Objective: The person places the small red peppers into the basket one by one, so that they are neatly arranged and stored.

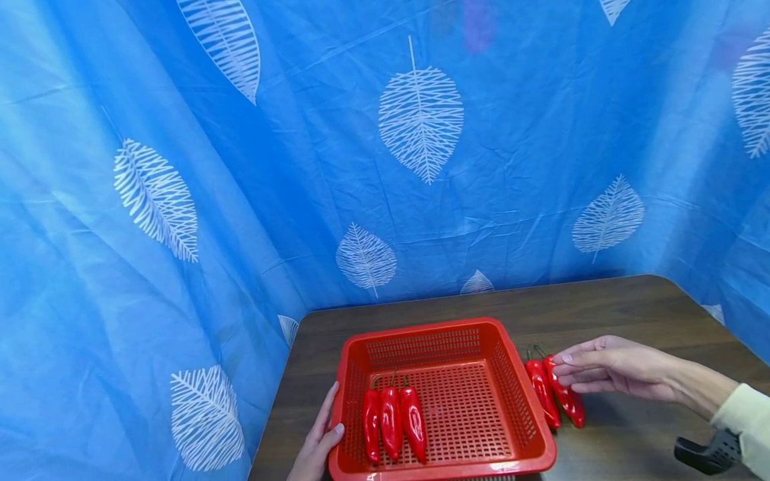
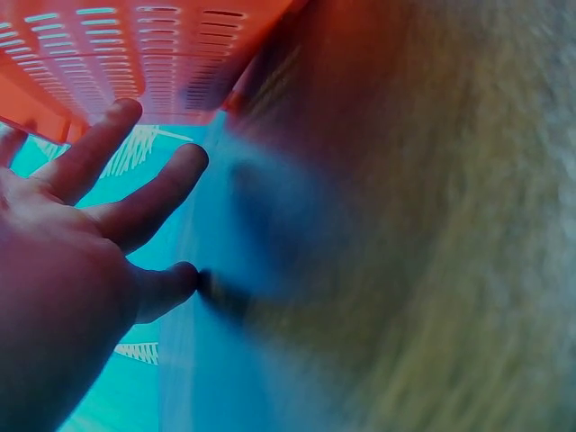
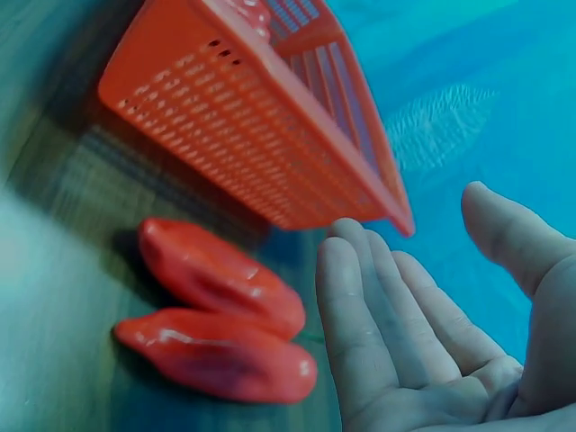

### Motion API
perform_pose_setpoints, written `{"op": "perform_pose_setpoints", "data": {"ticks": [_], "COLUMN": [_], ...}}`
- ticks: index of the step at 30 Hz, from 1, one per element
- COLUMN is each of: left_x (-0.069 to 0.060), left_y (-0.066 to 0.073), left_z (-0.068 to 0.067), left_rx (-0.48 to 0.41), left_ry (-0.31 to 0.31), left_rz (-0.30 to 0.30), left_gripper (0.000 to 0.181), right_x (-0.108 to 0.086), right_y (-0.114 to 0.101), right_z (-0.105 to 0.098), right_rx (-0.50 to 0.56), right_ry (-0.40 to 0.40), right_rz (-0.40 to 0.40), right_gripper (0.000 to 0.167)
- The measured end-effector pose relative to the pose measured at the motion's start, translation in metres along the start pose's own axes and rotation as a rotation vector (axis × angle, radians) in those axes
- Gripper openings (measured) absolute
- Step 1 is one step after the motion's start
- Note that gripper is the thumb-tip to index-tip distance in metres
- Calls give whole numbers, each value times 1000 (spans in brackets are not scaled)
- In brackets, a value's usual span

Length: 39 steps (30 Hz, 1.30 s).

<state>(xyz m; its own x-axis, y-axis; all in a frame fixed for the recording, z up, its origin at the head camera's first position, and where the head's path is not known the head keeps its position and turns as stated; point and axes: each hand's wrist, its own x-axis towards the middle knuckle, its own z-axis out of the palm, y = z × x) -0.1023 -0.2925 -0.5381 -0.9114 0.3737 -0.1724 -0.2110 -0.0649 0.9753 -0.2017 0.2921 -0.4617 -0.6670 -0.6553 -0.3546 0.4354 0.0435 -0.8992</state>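
The left hand [image 1: 319,444] rested against the left side of a red rectangular plastic basket [image 1: 463,407] with slotted walls and a mesh floor, its thumb at the rim and its fingers stretched out and spread along the outside, below the rim. The right hand [image 1: 625,367] held nothing; its fingers reached out almost straight over two long, glossy red peppers [image 1: 543,394] with thin green stems, and the right wrist view showed the thumb standing well away from the fingers. That pair lay side by side on the dark wood-grain bench [image 1: 625,307], just beside the basket's right wall. Three similar shiny red peppers [image 1: 391,422] lay in a row inside, toward the left wall, their stems pointing to the far side. A pale yellow sleeve [image 1: 752,421] covered the right forearm, and blue cloth printed with white leaves [image 1: 301,133] hung behind the bench.
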Motion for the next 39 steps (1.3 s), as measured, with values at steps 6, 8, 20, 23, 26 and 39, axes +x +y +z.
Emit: {"op": "perform_pose_setpoints", "data": {"ticks": [6, 8, 20, 23, 26, 39], "left_x": [0, 1, 0, 0, 1, 3], "left_y": [0, 0, 1, 2, 2, 1], "left_z": [0, 0, 1, 1, 1, 1], "left_rx": [9, 14, 19, 12, 7, 11], "left_ry": [-6, -10, -1, 8, 18, 46], "left_rz": [16, 28, 15, 1, -13, -34], "left_gripper": [79, 79, 78, 78, 78, 80], "right_x": [-8, -10, -10, -7, -2, 25], "right_y": [14, 18, 36, 38, 39, 43], "right_z": [-11, -14, -30, -30, -30, -26], "right_rx": [19, 11, -64, -102, -148, -378], "right_ry": [47, 73, 223, 288, 356, 474], "right_rz": [14, 20, 93, 126, 166, 248], "right_gripper": [35, 35, 40, 47, 56, 47]}}
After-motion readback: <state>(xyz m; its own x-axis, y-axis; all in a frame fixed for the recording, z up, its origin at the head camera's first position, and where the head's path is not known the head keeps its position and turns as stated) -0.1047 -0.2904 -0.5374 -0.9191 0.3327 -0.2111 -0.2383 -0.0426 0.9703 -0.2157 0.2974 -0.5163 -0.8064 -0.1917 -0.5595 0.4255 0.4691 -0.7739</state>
